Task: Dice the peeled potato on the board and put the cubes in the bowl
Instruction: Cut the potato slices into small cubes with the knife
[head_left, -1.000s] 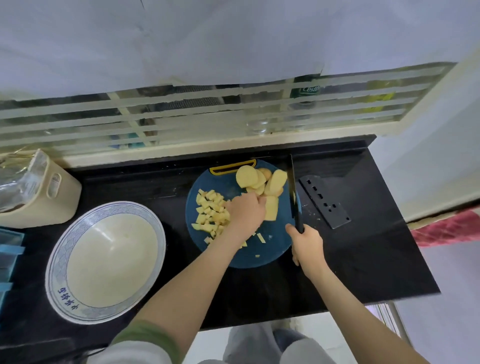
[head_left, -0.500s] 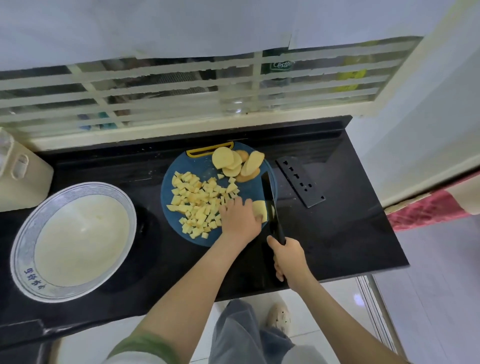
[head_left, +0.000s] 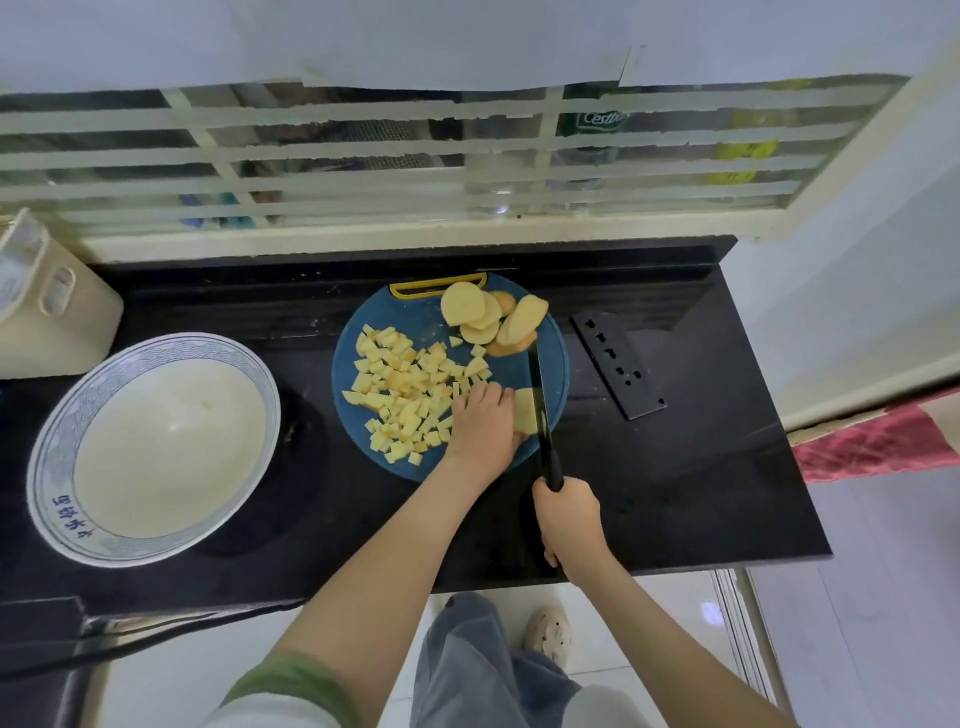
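A round blue cutting board (head_left: 519, 366) lies on the black counter. Several potato cubes (head_left: 402, 392) are heaped on its left half, and thick potato slices (head_left: 491, 317) lie at its far edge. My left hand (head_left: 480, 423) holds down a potato slab (head_left: 524, 410) near the board's front right. My right hand (head_left: 569, 519) grips the handle of a black knife (head_left: 540, 410), whose blade stands against the slab's right side. A large white bowl (head_left: 150, 449) with a blue patterned rim sits to the left of the board, with nothing in it.
A black knife sheath (head_left: 618, 364) lies on the counter right of the board. A cream container (head_left: 49, 306) stands at the far left. A barred window runs behind the counter. The counter's front edge (head_left: 675, 566) is near my right wrist, with floor below.
My left hand drew a potato slab from the slices to the board's front right. The knife came in from the board's right edge and now stands against the slab.
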